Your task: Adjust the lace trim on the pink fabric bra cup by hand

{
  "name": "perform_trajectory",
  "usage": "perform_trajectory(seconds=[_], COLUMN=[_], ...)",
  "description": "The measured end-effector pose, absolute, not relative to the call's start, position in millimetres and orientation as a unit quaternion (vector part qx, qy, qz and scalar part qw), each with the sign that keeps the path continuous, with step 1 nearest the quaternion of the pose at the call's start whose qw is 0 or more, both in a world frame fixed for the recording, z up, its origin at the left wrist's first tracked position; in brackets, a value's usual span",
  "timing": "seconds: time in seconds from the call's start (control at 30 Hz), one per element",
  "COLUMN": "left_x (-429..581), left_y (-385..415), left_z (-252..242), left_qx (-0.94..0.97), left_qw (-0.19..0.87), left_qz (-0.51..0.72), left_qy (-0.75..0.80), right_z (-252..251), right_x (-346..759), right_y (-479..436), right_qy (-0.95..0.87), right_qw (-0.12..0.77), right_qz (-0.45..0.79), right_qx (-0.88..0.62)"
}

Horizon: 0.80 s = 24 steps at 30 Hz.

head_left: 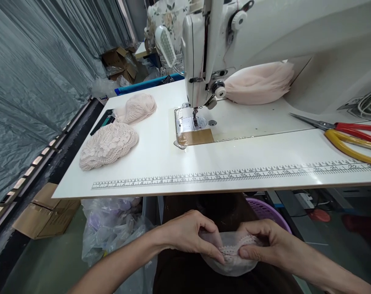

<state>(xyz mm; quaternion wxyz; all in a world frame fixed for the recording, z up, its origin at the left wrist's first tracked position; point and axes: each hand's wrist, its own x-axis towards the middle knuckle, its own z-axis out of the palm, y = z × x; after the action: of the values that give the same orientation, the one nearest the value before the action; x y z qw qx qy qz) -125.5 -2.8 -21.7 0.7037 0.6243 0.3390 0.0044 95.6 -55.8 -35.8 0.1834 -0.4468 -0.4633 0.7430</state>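
Below the table's front edge, over my lap, both hands pinch one small pale pink lace cup piece (231, 261). My left hand (188, 234) grips its left side with thumb and fingers pressed together. My right hand (265, 243) pinches the scalloped lace trim on its right side. The piece is partly hidden by my fingers.
A white sewing machine (209, 53) stands on the white table (234, 163) with a printed ruler along its front. Two stacks of lace cups (107, 145) (138, 107) lie at left, pink fabric (258, 81) behind the needle, scissors (350, 132) at right. Plastic bags (112, 228) and a purple basket (265, 208) sit underneath.
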Motion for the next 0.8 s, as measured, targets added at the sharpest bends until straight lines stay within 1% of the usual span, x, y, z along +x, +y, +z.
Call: perform_trajectory(seconds=[0.27, 0.63, 0.8], left_x=[-134.6, -124.9, -123.8], left_y=[-5.0, -13.6, -14.5], left_z=[-22.4, -26.8, -26.0], left_qx=[0.541, 0.506, 0.517], left_qw=[0.76, 0.769, 0.756], left_qz=[-0.026, -0.029, -0.013], left_qy=[0.359, 0.389, 0.402], right_z=[-36.3, -19.6, -20.4], right_x=[96.7, 83.1, 85.1], right_y=[-56.8, -57.0, -59.6], right_qy=[-0.481, -0.517, -0.551], right_qw=[0.185, 0.189, 0.161], right_qz=[0.737, 0.697, 0.678], right_qx=[-0.438, -0.46, -0.458])
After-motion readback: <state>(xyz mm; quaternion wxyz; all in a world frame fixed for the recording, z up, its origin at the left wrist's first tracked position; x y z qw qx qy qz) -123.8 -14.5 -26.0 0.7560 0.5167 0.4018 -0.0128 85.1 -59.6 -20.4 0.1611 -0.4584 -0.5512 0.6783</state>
